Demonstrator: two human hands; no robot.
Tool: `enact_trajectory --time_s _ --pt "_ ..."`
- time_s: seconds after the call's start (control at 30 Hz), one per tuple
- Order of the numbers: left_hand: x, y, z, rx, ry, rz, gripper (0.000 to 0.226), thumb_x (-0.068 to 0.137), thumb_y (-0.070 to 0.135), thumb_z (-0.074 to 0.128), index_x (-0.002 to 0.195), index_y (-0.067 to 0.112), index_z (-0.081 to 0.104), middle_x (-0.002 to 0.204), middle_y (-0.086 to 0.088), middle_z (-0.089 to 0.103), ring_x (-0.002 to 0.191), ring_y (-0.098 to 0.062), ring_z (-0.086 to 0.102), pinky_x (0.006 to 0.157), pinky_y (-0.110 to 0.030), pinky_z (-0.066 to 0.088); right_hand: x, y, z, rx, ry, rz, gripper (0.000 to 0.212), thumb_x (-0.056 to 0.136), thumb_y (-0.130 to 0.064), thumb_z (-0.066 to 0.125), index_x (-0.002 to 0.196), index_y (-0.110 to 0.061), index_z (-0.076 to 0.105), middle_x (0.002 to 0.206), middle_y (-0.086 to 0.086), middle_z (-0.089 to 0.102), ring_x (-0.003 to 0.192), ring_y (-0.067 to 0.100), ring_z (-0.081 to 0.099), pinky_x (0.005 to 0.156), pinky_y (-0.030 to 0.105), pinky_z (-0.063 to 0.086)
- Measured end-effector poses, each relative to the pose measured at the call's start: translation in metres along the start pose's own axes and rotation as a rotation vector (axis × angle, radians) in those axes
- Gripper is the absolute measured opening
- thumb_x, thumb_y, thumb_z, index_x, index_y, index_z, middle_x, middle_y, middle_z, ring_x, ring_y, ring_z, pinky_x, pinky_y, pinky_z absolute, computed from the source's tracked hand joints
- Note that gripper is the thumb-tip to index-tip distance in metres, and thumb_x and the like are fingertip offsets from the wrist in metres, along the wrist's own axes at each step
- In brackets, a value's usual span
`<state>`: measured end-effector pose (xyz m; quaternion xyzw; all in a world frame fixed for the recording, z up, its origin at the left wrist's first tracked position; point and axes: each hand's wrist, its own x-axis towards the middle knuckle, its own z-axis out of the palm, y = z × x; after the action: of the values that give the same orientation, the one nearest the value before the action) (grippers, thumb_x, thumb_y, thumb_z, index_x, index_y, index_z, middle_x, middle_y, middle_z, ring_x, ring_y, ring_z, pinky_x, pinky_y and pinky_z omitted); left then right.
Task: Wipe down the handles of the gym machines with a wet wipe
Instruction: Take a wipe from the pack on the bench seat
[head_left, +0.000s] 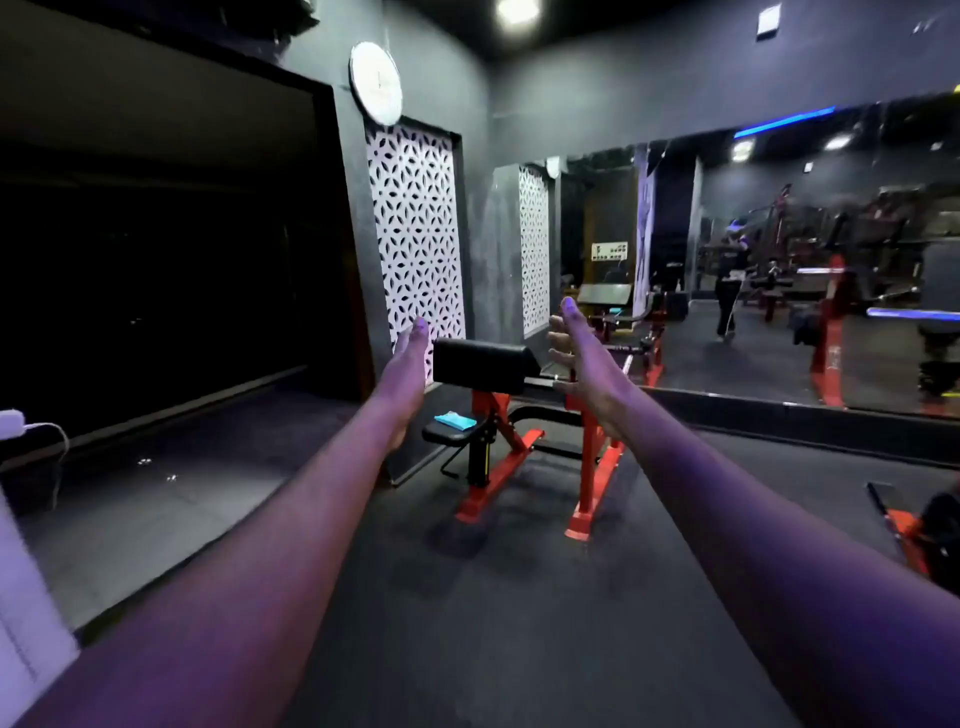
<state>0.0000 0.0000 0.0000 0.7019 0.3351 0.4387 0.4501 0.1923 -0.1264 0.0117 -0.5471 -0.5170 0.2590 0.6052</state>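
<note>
1. The left hand (408, 364) is stretched forward with straight fingers held together, seen edge-on, holding nothing.
2. The right hand (582, 358) is likewise stretched out, its fingers straight and slightly spread, holding nothing.
3. Between the two hands stands a preacher curl bench (519, 426): an angular frame of red-painted metal tubing with flat red feet on the floor.
4. Its arm pad (480, 364) is a blocky, wedge-ended cushion in smooth black vinyl, lying just right of the left hand's fingertips.
5. Below the pad, at about 7 o'clock from it, sits the small rounded black seat (449, 434) on a black post.
6. A folded turquoise wet wipe (456, 420) lies flat on that seat, soft and slightly rumpled, apart from both hands.
7. The floor (493, 597) is dark, matte rubber matting with a fine grainy look.
8. At 11 o'clock from the bench, a tall white lattice panel (415, 234) with a cut-out petal pattern is set into the dark grey wall.
9. Above it, at 12 o'clock from the panel, hangs a round white wall clock (376, 83).
10. At 2 o'clock from the bench a wide wall mirror (779, 260) reflects red and black machines, blurred.
</note>
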Motion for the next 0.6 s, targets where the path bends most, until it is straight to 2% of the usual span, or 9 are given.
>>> enact_trajectory --time_s 0.1,0.2,0.3,0.37,0.47,0.6 --pt "0.046 -0.033 0.025 -0.009 0.03 -0.063 0.079 0.097 0.079 0.026 0.162 0.036 0.021 0.168 0.001 0.027 0.153 -0.025 0.027 0.123 -0.061 0.021 0.047 0.041 -0.015 0.042 0.026 0.055 0.083 0.093 -0.078 0.021 0.159 -0.026 0.023 0.163 0.01 0.027 0.147 0.029 0.031 0.117 0.066 0.023" --pt "0.084 -0.069 0.041 -0.014 0.045 -0.104 0.072 0.1 0.074 0.027 0.161 0.036 0.024 0.166 0.002 0.031 0.151 -0.022 0.032 0.124 -0.058 0.022 0.091 0.087 -0.019 0.074 0.032 0.108 0.091 0.088 -0.084 0.025 0.158 -0.027 0.027 0.161 0.008 0.033 0.146 0.027 0.033 0.117 0.064 0.025" --pt "0.119 -0.109 0.048 -0.032 0.065 -0.138 0.064 0.105 0.065 0.025 0.16 0.031 0.03 0.161 0.002 0.037 0.134 -0.016 0.044 0.121 -0.054 0.028 0.135 0.134 -0.016 0.116 0.001 0.154 0.094 0.083 -0.086 0.03 0.158 -0.029 0.027 0.162 0.003 0.032 0.147 0.024 0.032 0.119 0.058 0.025" --pt "0.142 -0.141 0.051 -0.026 0.096 -0.169 0.06 0.106 0.063 0.025 0.158 0.034 0.032 0.161 0.002 0.038 0.127 -0.012 0.045 0.119 -0.053 0.032 0.164 0.165 -0.012 0.136 0.003 0.174 0.095 0.082 -0.086 0.03 0.158 -0.03 0.028 0.162 0.001 0.032 0.147 0.023 0.033 0.119 0.058 0.027" --pt "0.184 -0.197 0.058 -0.036 0.123 -0.242 0.06 0.105 0.064 0.026 0.157 0.036 0.032 0.161 0.002 0.039 0.13 -0.015 0.047 0.12 -0.054 0.032 0.213 0.217 -0.003 0.145 -0.011 0.214 0.085 0.091 -0.08 0.027 0.157 -0.027 0.029 0.161 0.0 0.034 0.145 0.019 0.036 0.119 0.056 0.027" --pt "0.246 -0.268 0.07 -0.054 0.134 -0.284 0.059 0.106 0.062 0.026 0.157 0.032 0.032 0.159 0.001 0.04 0.132 -0.013 0.045 0.121 -0.053 0.031 0.28 0.281 0.016 0.151 -0.009 0.285 0.075 0.097 -0.07 0.029 0.155 -0.024 0.036 0.155 0.003 0.042 0.136 0.019 0.046 0.116 0.052 0.036"
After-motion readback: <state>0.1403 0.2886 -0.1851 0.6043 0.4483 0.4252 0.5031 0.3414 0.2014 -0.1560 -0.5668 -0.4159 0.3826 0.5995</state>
